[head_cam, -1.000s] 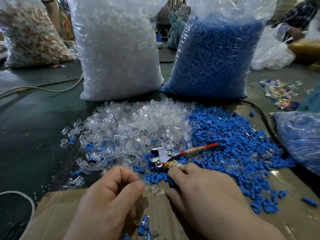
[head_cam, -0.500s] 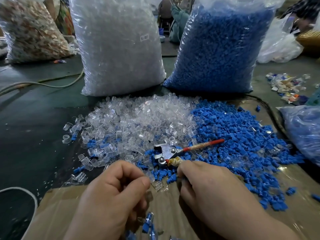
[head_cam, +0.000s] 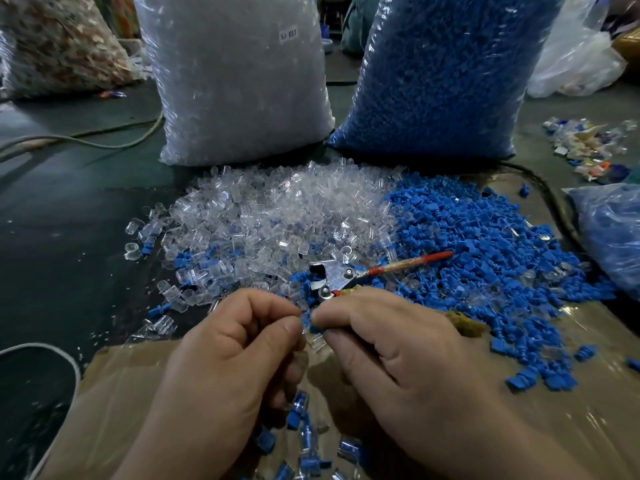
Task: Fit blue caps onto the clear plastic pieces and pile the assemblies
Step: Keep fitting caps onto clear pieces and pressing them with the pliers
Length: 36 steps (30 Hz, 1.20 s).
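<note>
A small pile of finished assemblies (head_cam: 302, 441), clear bodies with blue ends, lay nearest the viewer on the cardboard sheet (head_cam: 114, 393), between the two wrists. Just beyond it, both hands met fingertip to fingertip above the sheet. The left hand (head_cam: 225, 362) had its fingers curled and its thumb pressed to the forefinger, pinching what appeared to be a clear piece (head_cam: 304, 330); its transparency made this hard to confirm. The right hand (head_cam: 398, 348) pinched a blue cap (head_cam: 307, 318) between thumb and forefinger, touching the left fingertips. The step in hand was judged to be the seating of one cap. A pair of pliers (head_cam: 334, 277) with a red handle lay just beyond the fingers, untouched. Behind it, a heap of loose clear pieces (head_cam: 277, 216) sat to the left and a heap of loose blue caps (head_cam: 485, 244) to the right, the two touching and mixing at their near edges. Farther back stood a full sack of clear pieces (head_cam: 239, 81) and a full sack of blue caps (head_cam: 436, 74). The finished pile was far smaller than either loose heap, so the task was judged to be at an early stage, with nearly all stock unassembled.
</note>
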Each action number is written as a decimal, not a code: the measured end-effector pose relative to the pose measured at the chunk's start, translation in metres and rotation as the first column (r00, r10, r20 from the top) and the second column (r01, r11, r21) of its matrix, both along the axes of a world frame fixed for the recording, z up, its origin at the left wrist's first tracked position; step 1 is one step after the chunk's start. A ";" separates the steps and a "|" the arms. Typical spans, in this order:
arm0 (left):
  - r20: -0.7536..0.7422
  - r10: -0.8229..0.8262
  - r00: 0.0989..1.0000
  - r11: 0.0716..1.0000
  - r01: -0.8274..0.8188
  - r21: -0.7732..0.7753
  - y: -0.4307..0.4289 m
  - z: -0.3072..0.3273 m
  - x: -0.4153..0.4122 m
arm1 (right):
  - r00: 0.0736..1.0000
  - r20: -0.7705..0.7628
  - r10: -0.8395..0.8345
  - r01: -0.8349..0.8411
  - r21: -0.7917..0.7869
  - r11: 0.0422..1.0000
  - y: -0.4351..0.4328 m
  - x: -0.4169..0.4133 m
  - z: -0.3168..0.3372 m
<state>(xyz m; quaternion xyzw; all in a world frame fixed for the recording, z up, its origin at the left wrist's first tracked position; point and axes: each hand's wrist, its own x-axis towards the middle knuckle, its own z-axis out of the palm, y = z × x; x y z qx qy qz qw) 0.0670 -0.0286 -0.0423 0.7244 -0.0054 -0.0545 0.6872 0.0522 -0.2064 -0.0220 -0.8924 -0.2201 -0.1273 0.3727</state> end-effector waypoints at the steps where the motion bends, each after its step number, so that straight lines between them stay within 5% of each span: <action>1: 0.002 0.006 1.000 1.000 -0.006 -0.016 0.000 0.000 0.000 | 1.000 0.015 -0.002 0.002 0.007 1.000 0.001 0.000 0.000; 13: 0.031 -0.041 0.999 0.991 0.044 -0.127 0.000 -0.001 -0.004 | 0.994 0.054 -0.095 0.096 -0.014 0.995 0.006 -0.004 0.000; 20: 0.173 -0.079 0.982 0.985 0.050 0.165 0.002 -0.006 -0.005 | 1.000 0.016 -0.014 0.017 -0.154 0.988 0.007 -0.006 0.005; 26: 0.217 -0.084 0.972 0.959 0.020 0.282 0.003 -0.002 -0.007 | 0.999 -0.034 0.034 -0.037 -0.073 0.997 0.004 -0.006 0.002; 32: 0.171 0.065 0.983 0.975 -0.099 0.198 0.007 -0.004 -0.003 | 0.952 0.144 -0.272 0.305 -0.332 0.892 -0.010 0.010 0.000; 36: 0.070 0.070 0.995 0.997 -0.073 0.036 0.008 -0.005 -0.002 | 0.900 -0.107 -0.424 0.276 -0.612 0.741 -0.029 0.027 -0.003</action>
